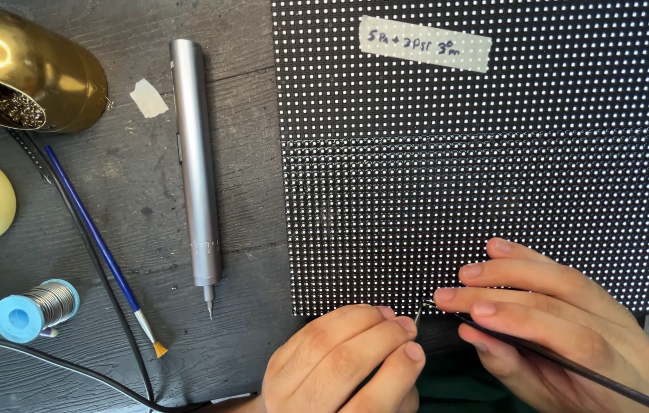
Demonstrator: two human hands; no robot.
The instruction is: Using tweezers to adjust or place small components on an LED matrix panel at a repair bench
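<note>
- Your right hand (562, 321) grips a thin black tool (569, 365) at the dotted panel (477, 176) bottom edge
- Your left hand (344, 359), fingers curled shut, pinches beside the tool tip
- Open table (248, 229) lies left, up to the grey screwdriver (196, 168)

single head-worn view looking almost straight down, close over the dark wooden table (133, 229), near edge at the bottom of frame, a black dotted led panel (493, 168) filling the right and top, both hands cropped by the bottom edge.
</note>
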